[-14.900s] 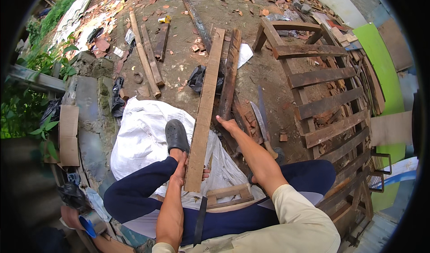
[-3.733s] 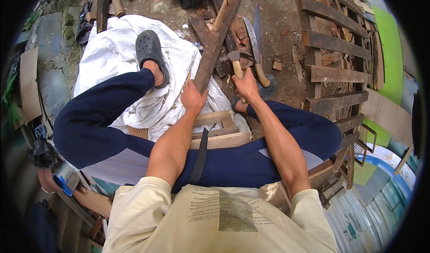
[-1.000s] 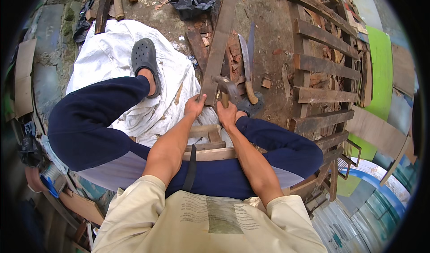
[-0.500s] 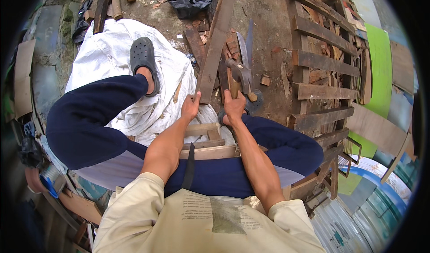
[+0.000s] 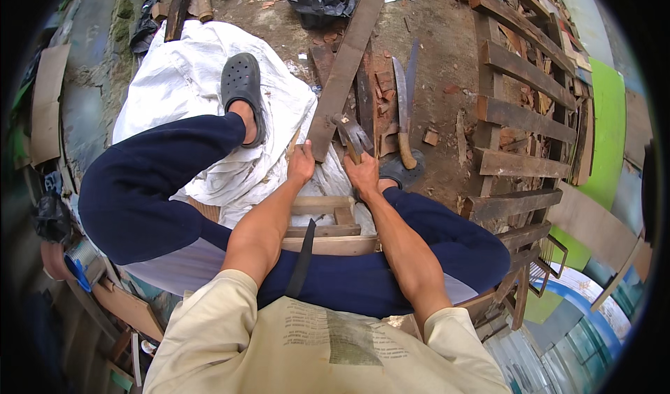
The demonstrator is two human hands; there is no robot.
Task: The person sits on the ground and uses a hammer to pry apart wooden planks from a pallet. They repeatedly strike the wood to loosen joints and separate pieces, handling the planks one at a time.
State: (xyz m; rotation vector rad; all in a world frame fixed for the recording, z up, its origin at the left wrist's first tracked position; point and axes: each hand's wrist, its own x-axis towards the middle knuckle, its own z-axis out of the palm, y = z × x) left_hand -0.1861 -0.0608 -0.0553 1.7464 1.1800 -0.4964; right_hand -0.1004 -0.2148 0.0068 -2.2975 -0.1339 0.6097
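Observation:
My left hand (image 5: 301,162) is closed at the near end of a long wooden plank (image 5: 352,55), which slants away up and to the right. Just right of it, my right hand (image 5: 363,174) is wrapped round the handle of a claw hammer (image 5: 354,134). The hammer's metal head lies close to the plank's edge; whether they touch I cannot tell. Beyond my right hand, a machete (image 5: 403,111) with a wooden handle lies beside a saw-like blade (image 5: 412,69). Below my hands, a small wooden frame (image 5: 323,205) sits between my legs.
A slatted wooden pallet (image 5: 527,115) stands along the right over wood scraps. White sacking (image 5: 188,73) spreads under my left foot. A black plastic bag (image 5: 319,0) lies at the far side. A small wood block (image 5: 430,137) is on the dirt. Dark timbers (image 5: 181,6) lie far left.
The hammer's head has moved left, nearer the plank, and no longer overlaps the machete. The whole view has shifted slightly right. My left hand keeps its place at the plank's end.

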